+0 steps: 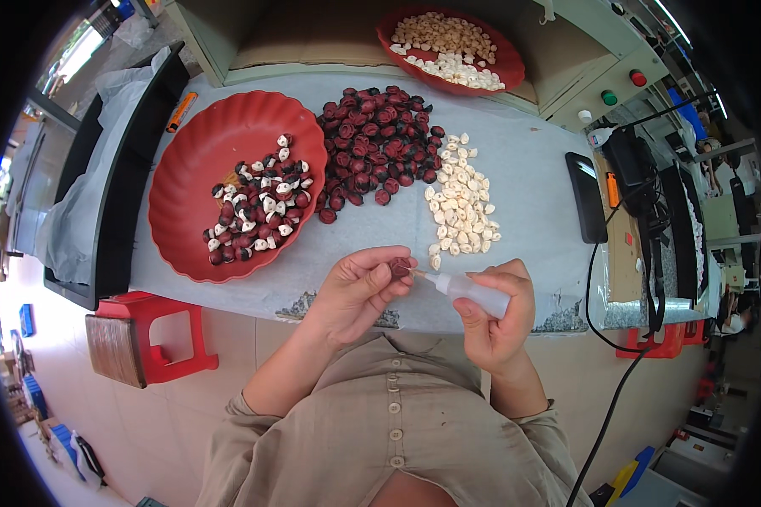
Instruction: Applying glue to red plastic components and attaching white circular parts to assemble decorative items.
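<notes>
Between the thumb and fingers of my left hand (pixel 359 287) is a small dark-red and black rounded piece (pixel 400 269). My right hand (pixel 503 317) is wrapped round a translucent white squeeze bottle (pixel 480 295), its thin nozzle at the dark-red piece. Beyond my hands lies a heap of similar dark-red and black pieces (pixel 376 139). To its right spreads a group of small cream-white pieces (pixel 462 207). A red scalloped plate (pixel 186 160) at the left bears several pieces that join dark red, black and white.
A second red plate (pixel 514 63) with cream pieces stands in the open cabinet (pixel 313 38) at the back. A black phone (pixel 585 196) lies at the right, near a black cable (pixel 596 270). A black tray (pixel 135 177) edges the left; a red stool (pixel 173 334) stands below.
</notes>
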Demonstrator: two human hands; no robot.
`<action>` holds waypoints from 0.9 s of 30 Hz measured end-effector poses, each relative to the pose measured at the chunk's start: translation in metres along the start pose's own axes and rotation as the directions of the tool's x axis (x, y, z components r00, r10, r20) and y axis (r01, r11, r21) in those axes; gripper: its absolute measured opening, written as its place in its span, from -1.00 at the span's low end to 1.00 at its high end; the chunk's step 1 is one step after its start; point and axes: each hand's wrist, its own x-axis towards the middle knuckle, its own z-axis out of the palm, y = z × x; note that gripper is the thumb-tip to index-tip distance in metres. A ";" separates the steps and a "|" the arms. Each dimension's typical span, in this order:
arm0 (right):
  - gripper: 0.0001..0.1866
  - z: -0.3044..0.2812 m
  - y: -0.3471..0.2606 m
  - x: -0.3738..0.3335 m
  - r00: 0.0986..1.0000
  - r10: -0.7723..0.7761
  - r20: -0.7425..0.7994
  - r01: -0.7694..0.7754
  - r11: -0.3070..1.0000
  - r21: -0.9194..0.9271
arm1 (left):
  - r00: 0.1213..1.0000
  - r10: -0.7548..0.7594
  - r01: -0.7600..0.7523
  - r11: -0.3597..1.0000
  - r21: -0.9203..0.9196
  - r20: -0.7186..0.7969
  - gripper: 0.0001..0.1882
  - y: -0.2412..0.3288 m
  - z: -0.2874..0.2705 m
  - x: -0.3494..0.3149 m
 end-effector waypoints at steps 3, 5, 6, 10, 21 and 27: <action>-0.67 -0.001 -0.002 0.002 1.000 -0.015 0.006 0.015 1.000 -0.026 | 1.000 0.002 -0.002 1.000 0.007 0.004 -0.71 0.000 0.001 0.000; -0.66 -0.002 -0.003 0.003 1.000 -0.026 0.013 0.026 0.999 -0.045 | 1.000 0.003 -0.003 1.000 0.010 0.003 -0.71 0.000 0.002 0.000; -0.66 -0.003 -0.003 0.003 0.999 -0.032 0.017 0.033 0.998 -0.056 | 1.000 0.005 -0.005 1.000 0.013 0.002 -0.71 0.000 0.002 0.000; -0.65 -0.005 -0.004 0.005 0.998 -0.048 0.033 0.051 0.995 -0.082 | 1.000 0.009 -0.008 1.000 0.015 -0.003 -0.71 0.000 0.002 0.000; -0.71 -0.008 -0.002 -0.002 0.993 0.118 -0.018 -0.117 0.991 0.060 | 1.000 -0.001 0.001 1.000 0.019 -0.011 -0.70 0.001 0.002 0.000; -0.74 0.000 0.007 -0.007 0.971 0.237 -0.041 -0.219 0.944 0.248 | 1.000 -0.016 0.016 1.000 0.024 -0.010 -0.69 0.000 0.001 0.000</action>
